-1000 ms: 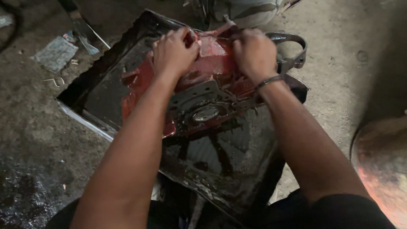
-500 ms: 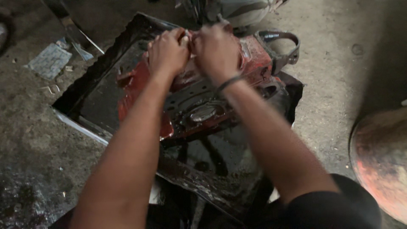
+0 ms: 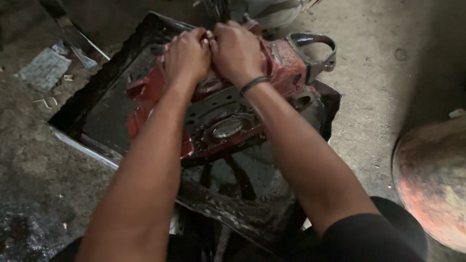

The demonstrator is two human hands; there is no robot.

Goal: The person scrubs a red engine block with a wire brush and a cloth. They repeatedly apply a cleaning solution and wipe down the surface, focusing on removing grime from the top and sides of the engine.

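Together, the left hand and right hand are clenched on the far edge of the oily red engine casing, which is rested in a black tray; grip could be lost on the oil.

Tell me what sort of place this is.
Most likely a mechanic's workshop floor. A greasy red cast-metal engine housing sits in a black oily drip tray on a stained concrete floor, with both hands, left hand and right hand, pressed together on its far edge.
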